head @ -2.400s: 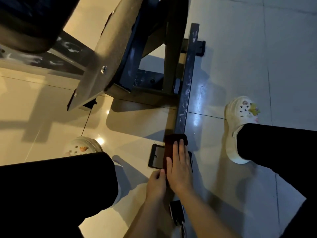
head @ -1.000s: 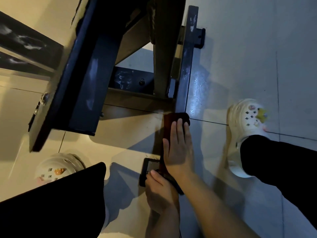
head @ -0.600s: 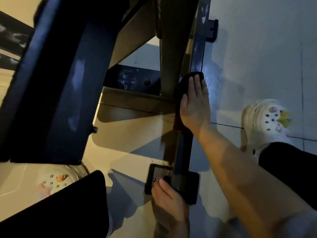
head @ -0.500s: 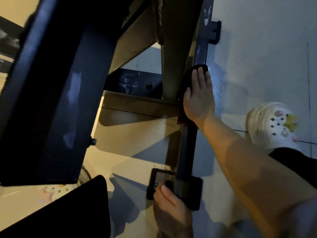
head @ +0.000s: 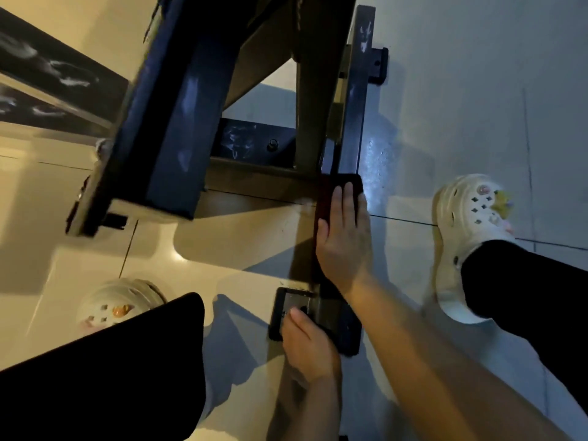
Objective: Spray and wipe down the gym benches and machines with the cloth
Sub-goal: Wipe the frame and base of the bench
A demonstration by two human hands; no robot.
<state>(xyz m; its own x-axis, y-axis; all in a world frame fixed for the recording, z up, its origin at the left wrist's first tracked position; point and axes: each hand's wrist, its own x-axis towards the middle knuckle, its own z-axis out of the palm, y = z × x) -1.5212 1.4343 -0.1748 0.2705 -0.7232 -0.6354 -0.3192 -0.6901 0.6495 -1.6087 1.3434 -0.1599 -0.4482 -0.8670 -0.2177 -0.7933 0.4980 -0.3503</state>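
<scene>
A dark cloth (head: 324, 198) lies on the bench's long black floor rail (head: 354, 122). My right hand (head: 345, 237) lies flat on the cloth with straight fingers, pressing it onto the rail. My left hand (head: 308, 345) rests on the black foot plate (head: 337, 326) at the rail's near end, thumb on top; its other fingers are hidden. No spray bottle is in sight.
The bench's dark padded part (head: 171, 116) and frame posts (head: 311, 78) overhang the floor at upper left. My white clogs (head: 467, 237) (head: 117, 303) and black trouser legs flank the rail on the glossy tiled floor (head: 477, 106).
My right hand slid the cloth far up the rail, then back toward me to the rail's middle. The left hand stayed on the foot plate.
</scene>
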